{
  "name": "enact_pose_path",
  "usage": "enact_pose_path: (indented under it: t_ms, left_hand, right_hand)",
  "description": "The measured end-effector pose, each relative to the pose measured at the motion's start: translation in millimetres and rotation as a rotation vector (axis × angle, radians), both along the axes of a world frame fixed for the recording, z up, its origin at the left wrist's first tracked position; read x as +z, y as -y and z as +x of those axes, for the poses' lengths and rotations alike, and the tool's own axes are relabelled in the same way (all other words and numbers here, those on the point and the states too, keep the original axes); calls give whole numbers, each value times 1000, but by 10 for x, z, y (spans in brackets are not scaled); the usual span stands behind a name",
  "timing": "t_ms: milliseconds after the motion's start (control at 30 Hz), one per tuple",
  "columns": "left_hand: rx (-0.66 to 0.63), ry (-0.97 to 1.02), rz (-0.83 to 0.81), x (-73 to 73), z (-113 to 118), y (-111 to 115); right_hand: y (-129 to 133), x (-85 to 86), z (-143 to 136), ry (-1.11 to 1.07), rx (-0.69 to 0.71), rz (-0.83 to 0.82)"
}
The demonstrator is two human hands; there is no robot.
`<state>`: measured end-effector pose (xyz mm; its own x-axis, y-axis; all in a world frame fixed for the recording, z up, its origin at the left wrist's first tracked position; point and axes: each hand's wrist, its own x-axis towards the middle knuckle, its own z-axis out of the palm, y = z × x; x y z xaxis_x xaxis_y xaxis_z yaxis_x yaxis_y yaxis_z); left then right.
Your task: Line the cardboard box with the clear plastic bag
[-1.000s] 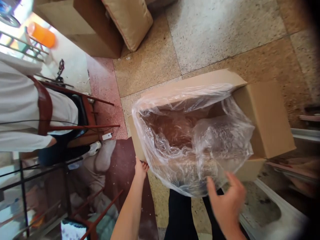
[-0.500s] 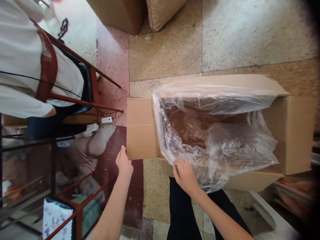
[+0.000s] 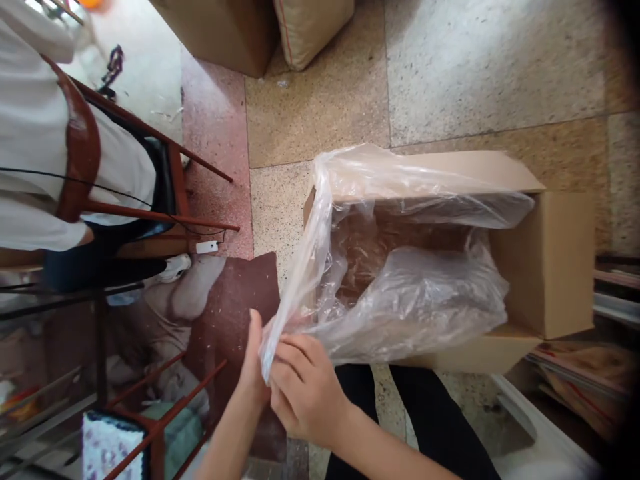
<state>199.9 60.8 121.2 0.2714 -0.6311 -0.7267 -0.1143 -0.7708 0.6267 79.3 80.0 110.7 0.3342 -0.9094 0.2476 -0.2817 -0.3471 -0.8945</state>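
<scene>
An open cardboard box (image 3: 550, 260) stands on the floor in front of my legs, lined with a clear plastic bag (image 3: 410, 293). The bag's left corner is pulled out of the box toward me. My right hand (image 3: 305, 390) pinches that corner, fingers curled over the plastic. My left hand (image 3: 253, 367) is pressed against the same corner from the left, fingers upright. Both hands meet just left of the box's near edge. The box's bottom is blurred by crumpled plastic.
A person in a white shirt sits on a red-framed chair (image 3: 85, 160) at the left. A second red chair frame (image 3: 150, 427) stands near my left arm. A brown box (image 3: 220, 33) and a tan cushion (image 3: 310, 27) lie at the top. A white ledge (image 3: 545, 427) runs at lower right.
My hands left the box's flap and edge and came together on the bag's left corner, pulling it up and out toward me. The left flap is now covered by plastic.
</scene>
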Motion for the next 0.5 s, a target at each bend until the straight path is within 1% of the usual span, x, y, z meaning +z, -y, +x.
enact_pose_path:
  t_ms: [33, 67, 133, 167, 200, 233, 267, 300, 333, 433, 467, 500]
  left_hand:
    - [42, -94, 26, 6, -3, 79]
    - [54, -161, 36, 13, -12, 157]
    - [-7, -166, 17, 22, -51, 296]
    - [-73, -100, -8, 19, -79, 359]
    - [-158, 0, -35, 8, -109, 416]
    - [-234, 101, -57, -15, -139, 470]
    - [-273, 177, -77, -50, -165, 521]
    - [-261, 208, -85, -97, -184, 567]
    - [-199, 196, -79, -157, -195, 607]
    - [89, 86, -50, -370, -167, 675]
    - [149, 78, -51, -440, -143, 676]
    - [172, 90, -58, -503, -118, 669]
  right_hand:
    - [-38, -35, -16, -32, -53, 43]
    - [-79, -65, -32, -73, -119, 83]
    - [-164, -108, -47, -163, -225, 157]
    - [-204, -122, -45, -191, -244, 192]
    - [-241, -131, -39, -201, -232, 212]
    - [-275, -133, -32, -194, -199, 219]
    - [-307, -130, -26, -176, -168, 217]
    - [-338, -121, -24, -156, -155, 210]
    - [-372, -109, -29, -137, -162, 202]
    - [-495, -76, -86, -103, -215, 255]
    - [-542, -73, -115, -105, -223, 290]
    - [-590, -77, -146, -113, -225, 322]
